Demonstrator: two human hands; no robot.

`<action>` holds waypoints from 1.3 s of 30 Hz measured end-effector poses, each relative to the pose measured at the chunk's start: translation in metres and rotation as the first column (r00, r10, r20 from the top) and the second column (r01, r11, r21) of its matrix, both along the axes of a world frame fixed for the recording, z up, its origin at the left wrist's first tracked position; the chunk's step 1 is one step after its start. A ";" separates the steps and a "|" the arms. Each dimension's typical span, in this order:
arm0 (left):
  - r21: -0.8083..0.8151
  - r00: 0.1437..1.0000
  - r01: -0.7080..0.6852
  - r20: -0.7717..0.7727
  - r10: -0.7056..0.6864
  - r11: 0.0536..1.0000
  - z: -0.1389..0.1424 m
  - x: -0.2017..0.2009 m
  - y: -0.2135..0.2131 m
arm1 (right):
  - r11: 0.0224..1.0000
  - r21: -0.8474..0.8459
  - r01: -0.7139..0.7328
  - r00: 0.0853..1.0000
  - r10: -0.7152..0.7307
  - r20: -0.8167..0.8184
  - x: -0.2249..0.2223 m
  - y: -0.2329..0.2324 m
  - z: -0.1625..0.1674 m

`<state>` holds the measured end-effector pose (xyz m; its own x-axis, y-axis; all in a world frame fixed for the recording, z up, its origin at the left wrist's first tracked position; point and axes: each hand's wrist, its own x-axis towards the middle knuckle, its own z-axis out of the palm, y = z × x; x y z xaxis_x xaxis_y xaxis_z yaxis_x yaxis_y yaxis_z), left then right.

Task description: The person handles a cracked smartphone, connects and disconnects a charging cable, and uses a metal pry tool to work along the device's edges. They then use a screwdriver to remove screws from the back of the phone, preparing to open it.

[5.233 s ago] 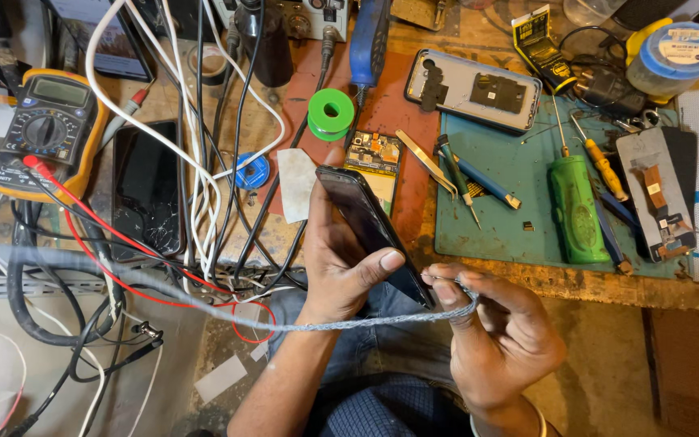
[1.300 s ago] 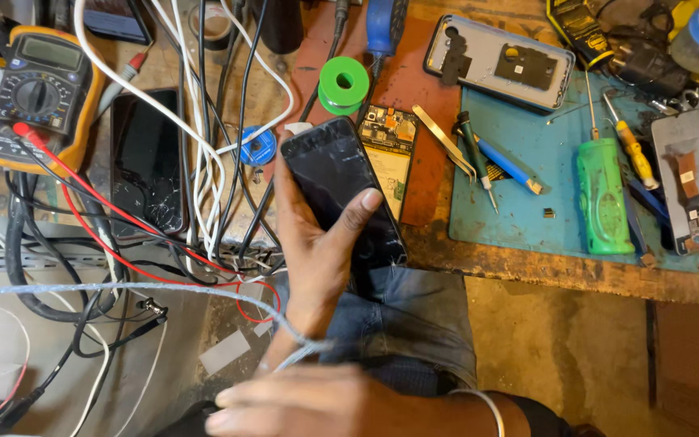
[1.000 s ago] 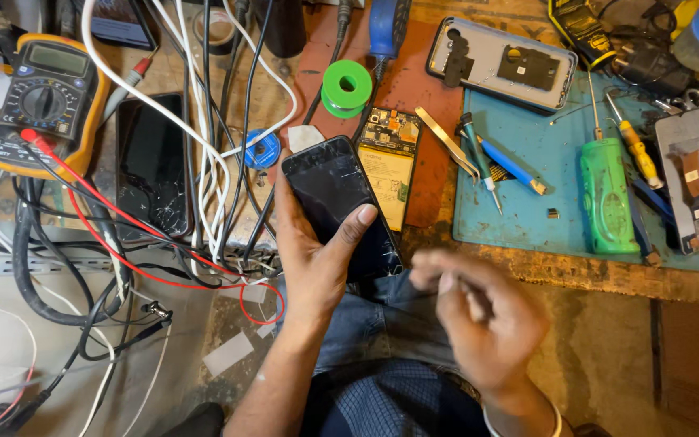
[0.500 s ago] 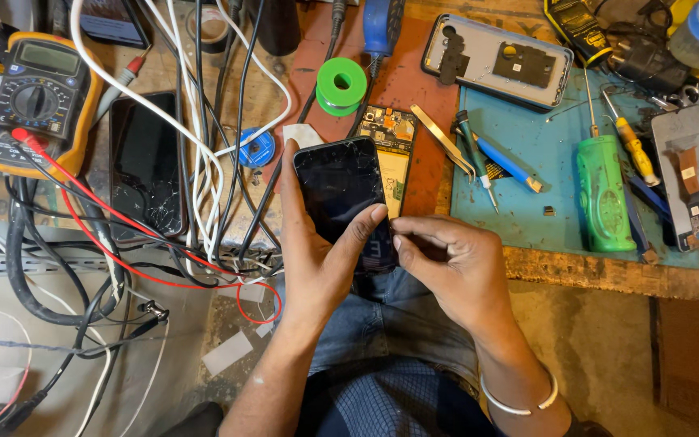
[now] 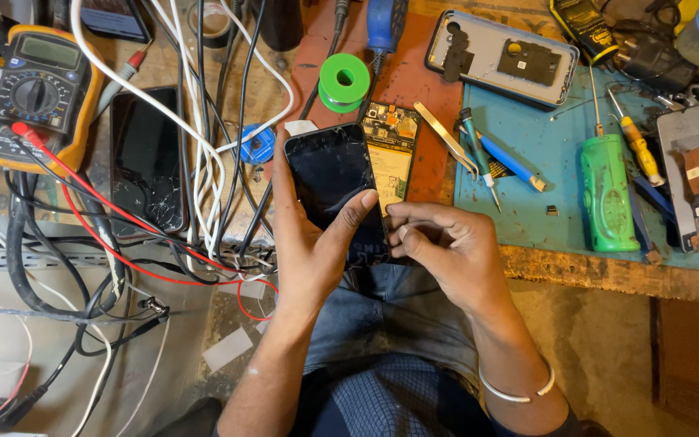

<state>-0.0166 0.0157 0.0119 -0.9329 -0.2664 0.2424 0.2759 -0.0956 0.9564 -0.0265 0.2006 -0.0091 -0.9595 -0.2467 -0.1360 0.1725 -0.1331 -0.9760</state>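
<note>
A dark phone (image 5: 335, 180) is held over the bench edge by two hands.

From the head view, the phone is clasped in the left hand (image 5: 313, 243), thumb laid across its glass; its lower end is pinched by the curled fingers of the right hand (image 5: 446, 251). Just beyond it, a green solder spool (image 5: 343, 82) and a bare circuit board (image 5: 390, 154) are seen on the bench.

A black smartphone (image 5: 332, 180) with a dark, cracked screen is held face up, tilted slightly, above the edge of the desk (image 5: 608, 267).
</note>
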 end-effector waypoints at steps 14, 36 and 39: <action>0.146 0.999 0.047 0.001 -0.047 0.988 0.002 -0.004 0.001 | 0.989 0.123 0.076 0.992 -0.063 -0.111 0.003 -0.012 0.012; 0.180 0.997 0.009 -0.073 0.005 0.984 0.007 0.005 -0.004 | 0.953 0.302 -0.007 0.970 0.080 -0.230 0.008 -0.012 0.037; 0.204 0.998 0.011 -0.057 0.001 0.979 0.007 0.004 -0.003 | 0.934 0.353 0.059 0.968 0.033 -0.249 0.013 -0.019 0.040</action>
